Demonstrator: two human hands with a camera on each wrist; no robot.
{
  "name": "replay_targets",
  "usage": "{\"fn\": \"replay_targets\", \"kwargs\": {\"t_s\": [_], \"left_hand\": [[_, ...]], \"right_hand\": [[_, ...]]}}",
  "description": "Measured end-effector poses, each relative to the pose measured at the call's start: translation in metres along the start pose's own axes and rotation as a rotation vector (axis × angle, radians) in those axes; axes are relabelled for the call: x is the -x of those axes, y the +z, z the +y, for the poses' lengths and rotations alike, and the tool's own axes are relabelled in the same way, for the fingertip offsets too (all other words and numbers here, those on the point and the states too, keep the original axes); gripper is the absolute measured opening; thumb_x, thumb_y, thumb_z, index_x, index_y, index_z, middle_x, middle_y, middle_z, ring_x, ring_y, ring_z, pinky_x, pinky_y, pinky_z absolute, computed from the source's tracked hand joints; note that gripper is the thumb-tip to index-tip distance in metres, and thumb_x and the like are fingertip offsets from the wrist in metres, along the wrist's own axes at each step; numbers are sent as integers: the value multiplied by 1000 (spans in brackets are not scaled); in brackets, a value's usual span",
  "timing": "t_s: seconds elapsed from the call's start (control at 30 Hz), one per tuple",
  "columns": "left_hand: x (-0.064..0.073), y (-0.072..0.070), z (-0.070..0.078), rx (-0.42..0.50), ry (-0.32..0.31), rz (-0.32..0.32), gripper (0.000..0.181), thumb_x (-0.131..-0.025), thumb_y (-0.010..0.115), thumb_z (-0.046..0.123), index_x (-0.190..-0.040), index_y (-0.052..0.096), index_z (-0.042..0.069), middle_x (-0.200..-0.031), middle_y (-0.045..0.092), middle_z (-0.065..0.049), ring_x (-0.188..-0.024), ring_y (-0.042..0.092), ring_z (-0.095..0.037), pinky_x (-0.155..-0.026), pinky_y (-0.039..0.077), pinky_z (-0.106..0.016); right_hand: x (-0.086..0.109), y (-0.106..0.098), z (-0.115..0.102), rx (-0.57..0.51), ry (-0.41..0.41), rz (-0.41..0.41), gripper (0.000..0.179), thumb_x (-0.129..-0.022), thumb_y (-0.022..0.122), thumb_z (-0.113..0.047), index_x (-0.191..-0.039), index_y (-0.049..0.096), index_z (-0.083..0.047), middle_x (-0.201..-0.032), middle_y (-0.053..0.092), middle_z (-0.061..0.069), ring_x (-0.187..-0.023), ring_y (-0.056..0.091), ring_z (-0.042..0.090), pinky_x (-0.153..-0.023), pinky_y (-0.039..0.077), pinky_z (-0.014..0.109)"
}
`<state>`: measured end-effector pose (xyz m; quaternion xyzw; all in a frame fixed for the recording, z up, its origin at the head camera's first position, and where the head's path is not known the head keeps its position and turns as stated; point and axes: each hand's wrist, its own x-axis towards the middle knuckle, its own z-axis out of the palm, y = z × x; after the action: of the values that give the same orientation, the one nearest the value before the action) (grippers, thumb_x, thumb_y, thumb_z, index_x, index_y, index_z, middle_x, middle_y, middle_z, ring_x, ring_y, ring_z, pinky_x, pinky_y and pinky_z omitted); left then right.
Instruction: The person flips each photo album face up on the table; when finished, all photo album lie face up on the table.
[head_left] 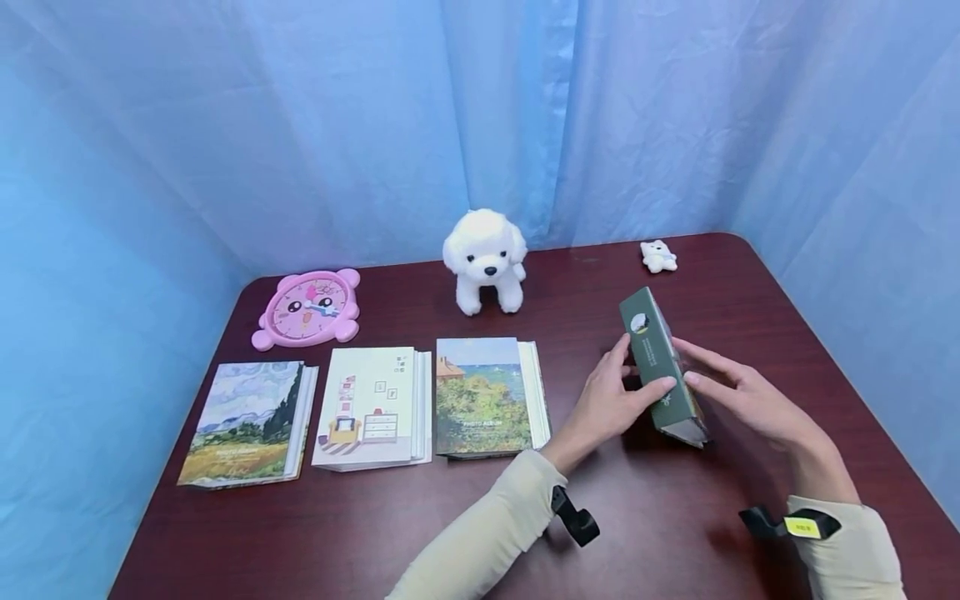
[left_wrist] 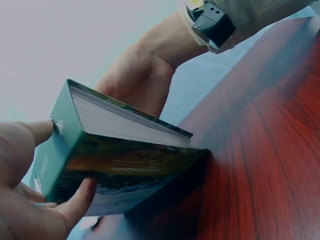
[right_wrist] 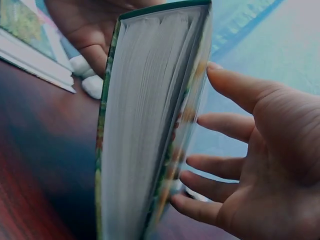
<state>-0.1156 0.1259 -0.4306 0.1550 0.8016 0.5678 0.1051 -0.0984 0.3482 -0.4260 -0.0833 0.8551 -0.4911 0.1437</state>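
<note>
A photo album (head_left: 654,354) with a dark green spine stands spine up on the right side of the table, its covers spread slightly. My left hand (head_left: 603,398) holds it from the left, thumb on the spine and fingers against the painted cover (left_wrist: 125,167). On the other side my right hand (head_left: 757,408) has its fingers fairly straight and spread along the opposite cover. In the right wrist view, the right thumb (right_wrist: 235,85) touches that cover near the spine, and the white page block (right_wrist: 145,100) shows between the covers.
Three photo albums lie flat in a row: a wheat-field one (head_left: 243,421), a white one (head_left: 367,404) and a seaside one (head_left: 483,396). Behind them are a pink clock (head_left: 309,308) and a white plush dog (head_left: 487,258). A small white bear (head_left: 658,257) lies back right.
</note>
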Motion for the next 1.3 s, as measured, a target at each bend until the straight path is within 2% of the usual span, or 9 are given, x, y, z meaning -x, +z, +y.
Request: {"fn": "replay_targets", "kwargs": {"t_s": [0.07, 0.17, 0.27, 0.33, 0.43, 0.67, 0.8, 1.03, 1.3], "left_hand": [[1, -3, -2, -23, -19, -16, 80, -87, 64, 49, -152, 27, 23, -138, 50, 0, -114, 58, -9, -89, 48, -20], [4, -8, -6, -46, -53, -58, 80, -87, 62, 52, -152, 24, 26, -142, 47, 0, -118, 56, -12, -90, 49, -24], [7, -12, -12, -19, -89, -91, 81, -87, 62, 52, -153, 21, 27, -142, 48, 1, -118, 56, -10, -90, 50, -25], [8, -14, -15, 9, -105, -99, 82, -87, 63, 51, -153, 21, 26, -140, 51, 0, -115, 57, -8, -89, 50, -23], [10, -17, -19, 27, -123, -105, 81, -87, 64, 50, -153, 22, 27, -138, 53, 0, -114, 58, -7, -88, 49, -22], [12, -22, -27, 70, -134, -117, 80, -89, 65, 42, -153, 20, 26, -138, 53, -5, -114, 60, -14, -82, 51, -20], [13, -23, -30, 88, -151, -106, 80, -89, 67, 37, -153, 21, 25, -138, 53, -6, -112, 61, -14, -80, 51, -19], [16, -25, -32, 12, -196, -113, 81, -89, 66, 36, -154, 20, 22, -150, 38, -9, -116, 60, -17, -85, 50, -21], [16, -25, -36, -49, -250, -98, 80, -87, 67, 33, -153, 24, 19, -148, 38, -14, -106, 60, -14, -77, 48, -21]], "right_hand": [[-3, 4, 1, 39, 1, -19, 57, -100, 49, -28, -152, 25, -28, -154, 26, 15, -129, 40, 16, -87, 50, 27], [-6, 8, 3, 91, -14, -30, 62, -99, 53, -28, -153, 23, -24, -156, 17, 20, -134, 28, 39, -93, 47, 51], [-9, 12, 4, 133, -7, -21, 65, -96, 57, -30, -153, 25, -23, -158, 10, 22, -139, 15, 48, -95, 32, 72], [-11, 13, 5, 158, 8, -17, 67, -95, 59, -32, -153, 26, -22, -158, 7, 24, -139, 11, 51, -93, 26, 76], [-12, 15, 6, 197, 31, -17, 69, -94, 60, -35, -153, 26, -21, -157, 5, 27, -139, 10, 53, -91, 23, 79], [-14, 21, 9, 237, 94, -10, 74, -92, 60, -45, -153, 24, -23, -157, 8, 28, -140, 11, 53, -93, 21, 78], [-14, 26, 10, 259, 82, 5, 76, -91, 61, -45, -153, 25, -21, -156, 11, 28, -139, 14, 54, -93, 23, 78], [-15, 34, 16, 300, 83, 41, 78, -90, 62, -47, -153, 25, -19, -154, 10, 31, -136, 16, 56, -93, 24, 77], [-18, 41, 17, 352, 74, 61, 79, -88, 64, -48, -152, 29, -16, -152, 13, 34, -134, 19, 57, -94, 24, 76]]}}
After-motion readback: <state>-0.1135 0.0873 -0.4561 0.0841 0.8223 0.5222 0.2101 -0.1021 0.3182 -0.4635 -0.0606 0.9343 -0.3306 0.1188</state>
